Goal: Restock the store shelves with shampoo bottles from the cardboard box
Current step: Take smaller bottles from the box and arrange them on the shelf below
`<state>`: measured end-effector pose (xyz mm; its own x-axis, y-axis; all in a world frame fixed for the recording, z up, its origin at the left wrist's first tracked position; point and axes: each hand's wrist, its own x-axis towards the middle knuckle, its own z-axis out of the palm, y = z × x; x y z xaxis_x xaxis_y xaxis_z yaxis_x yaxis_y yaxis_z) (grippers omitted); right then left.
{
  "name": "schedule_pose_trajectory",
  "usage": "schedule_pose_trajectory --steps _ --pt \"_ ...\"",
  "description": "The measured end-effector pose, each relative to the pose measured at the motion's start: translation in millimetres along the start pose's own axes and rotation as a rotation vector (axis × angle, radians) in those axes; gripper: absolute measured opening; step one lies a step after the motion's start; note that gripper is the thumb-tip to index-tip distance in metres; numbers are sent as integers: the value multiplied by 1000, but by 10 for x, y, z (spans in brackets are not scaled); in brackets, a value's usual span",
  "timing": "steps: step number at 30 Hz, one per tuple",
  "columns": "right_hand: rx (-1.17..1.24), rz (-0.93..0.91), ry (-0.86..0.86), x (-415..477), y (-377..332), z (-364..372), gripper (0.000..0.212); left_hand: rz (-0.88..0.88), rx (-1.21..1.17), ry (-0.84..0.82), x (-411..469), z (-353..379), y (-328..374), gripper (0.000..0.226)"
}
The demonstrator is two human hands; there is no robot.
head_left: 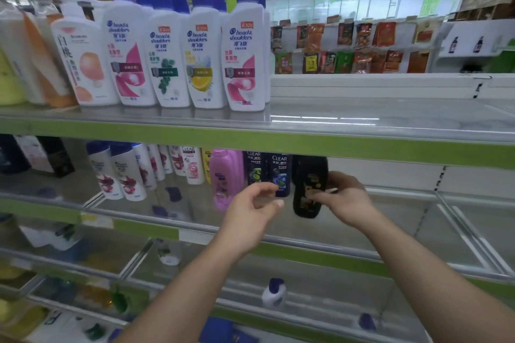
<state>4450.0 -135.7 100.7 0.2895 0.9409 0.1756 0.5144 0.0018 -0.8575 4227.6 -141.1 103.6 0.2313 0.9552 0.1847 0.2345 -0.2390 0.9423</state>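
My right hand grips a black shampoo bottle with gold print, upright on the second shelf, just right of two dark CLEAR bottles. My left hand hovers in front of those CLEAR bottles with fingers loosely curled and nothing in it. A pink bottle stands to their left. The cardboard box is not in view.
The top shelf carries a row of white Head & Shoulders pump bottles on its left half; its right half is bare. More white bottles stand left on the second shelf. Lower shelves hold scattered bottles, including a small white one.
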Motion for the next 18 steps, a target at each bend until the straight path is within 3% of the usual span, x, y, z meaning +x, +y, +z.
schedule_pose_trajectory --steps 18 --pt "-130 -23 20 574 110 323 23 -56 -4 105 -197 -309 -141 22"
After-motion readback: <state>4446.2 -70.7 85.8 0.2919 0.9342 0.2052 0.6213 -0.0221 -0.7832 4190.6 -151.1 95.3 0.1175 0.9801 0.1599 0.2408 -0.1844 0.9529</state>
